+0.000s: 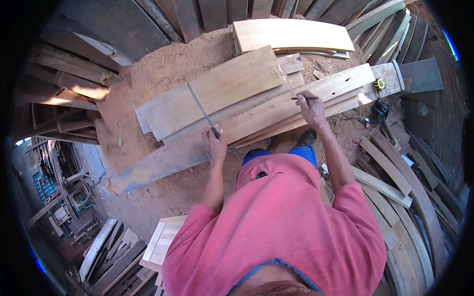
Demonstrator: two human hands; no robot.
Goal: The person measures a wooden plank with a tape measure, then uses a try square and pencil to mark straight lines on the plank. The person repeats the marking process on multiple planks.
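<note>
My left hand (216, 143) is closed round the black end of a try square (200, 106). Its long thin metal blade lies slantwise across a wide pale board (222, 84). Below that hand, a long plank (256, 117) with a few dark knots or holes runs up to the right. My right hand (314, 111) is raised over this plank, its fingers pinched on a slim dark pencil (300, 98). The lower part of the pencil is hidden by the fingers.
A yellow tape measure (379, 84) sits at the plank's right end, with a dark corded power tool (380, 111) beside it. Another pale board (291, 35) lies farther back on sawdust (163, 64). Curved offcuts (405, 172) crowd the right; stacked timber (74, 74) stands left.
</note>
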